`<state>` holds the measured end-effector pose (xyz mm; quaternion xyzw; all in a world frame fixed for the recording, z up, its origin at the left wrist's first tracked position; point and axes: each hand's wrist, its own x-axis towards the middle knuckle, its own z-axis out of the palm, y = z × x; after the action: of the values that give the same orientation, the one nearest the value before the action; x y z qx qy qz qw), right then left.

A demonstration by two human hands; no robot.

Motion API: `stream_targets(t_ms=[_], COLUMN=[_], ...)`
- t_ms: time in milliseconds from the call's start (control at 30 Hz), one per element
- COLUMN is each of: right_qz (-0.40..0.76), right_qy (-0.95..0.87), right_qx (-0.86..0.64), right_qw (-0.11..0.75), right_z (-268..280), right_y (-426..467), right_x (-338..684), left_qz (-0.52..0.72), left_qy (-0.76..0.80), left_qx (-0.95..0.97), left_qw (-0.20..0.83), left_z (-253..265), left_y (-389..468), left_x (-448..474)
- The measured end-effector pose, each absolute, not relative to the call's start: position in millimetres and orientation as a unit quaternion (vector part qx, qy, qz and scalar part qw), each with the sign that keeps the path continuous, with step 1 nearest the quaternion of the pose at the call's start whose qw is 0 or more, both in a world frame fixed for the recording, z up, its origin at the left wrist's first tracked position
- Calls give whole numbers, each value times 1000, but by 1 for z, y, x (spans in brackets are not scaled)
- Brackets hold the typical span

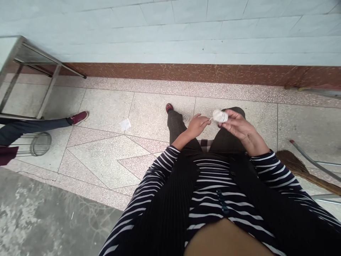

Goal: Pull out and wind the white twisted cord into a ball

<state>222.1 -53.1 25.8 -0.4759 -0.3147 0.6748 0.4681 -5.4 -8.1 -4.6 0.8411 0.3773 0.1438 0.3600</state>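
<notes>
Pale tiled wall [186, 35] stretches beyond both hands, ending in a reddish-brown skirting band [133, 73]; beneath the hands spreads a speckled slab floor [149, 106], giving way to rough grey concrete [39, 209] well behind and left of the left hand. Far out on that side stand a metal-framed table [7, 49] and, nearer than it, another person's leg [50, 124] in a maroon shoe [80, 117], beside a round wire frame [40, 144]. Right of the right hand are bent metal tubing [309, 153] and a broom [291, 161]. The right hand [241, 128] grips a small white bundle [220, 116] between thumb and fingers; the left hand [197, 126], just left of it, has its fingers drawn together on what looks like a thin pale strand [211, 118] running to the bundle, though blur hides whether it is thread or stem. Well left of the left hand a white scrap [125, 124] lies flat, and just beside that hand sits a tangle of white loops [185, 118]. Good handling here, I judge, wants a light right-hand hold that does not crush the bundle, a close left pinch with gentle, even tension, and clearance from the loops.
</notes>
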Motion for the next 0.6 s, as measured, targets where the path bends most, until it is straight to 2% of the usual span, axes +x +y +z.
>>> stream_targets(t_ms=[67,100,167,267,333,433,600], right_qz=[586,543,497,597,695,752,746], right_qy=[-309,-324,-385,-443,-406,-347,-335], right_qx=[-531,-567,-624,-595,-531,-475,-442], right_qw=[528,528,464,306,265,300,368], right_z=[19,14,3,-4,2,23,61], right_y=[-40,-35,-33,-48,-62,-74,-67], right_x=[227,227,223,212,209,216,234], left_qz=[121,114,113,133,143,158,129], left_qy=[373,364,342,312,302,318,358], left_qx=[835,840,861,892,899,876,824], left_qw=[386,386,359,298,285,325,420], left_z=[-11,-12,-11,-1,5,5,-7], left_y=[-21,-27,-36,-37,-31,-22,-24], left_x=[0,1,1,-7,-11,-10,7])
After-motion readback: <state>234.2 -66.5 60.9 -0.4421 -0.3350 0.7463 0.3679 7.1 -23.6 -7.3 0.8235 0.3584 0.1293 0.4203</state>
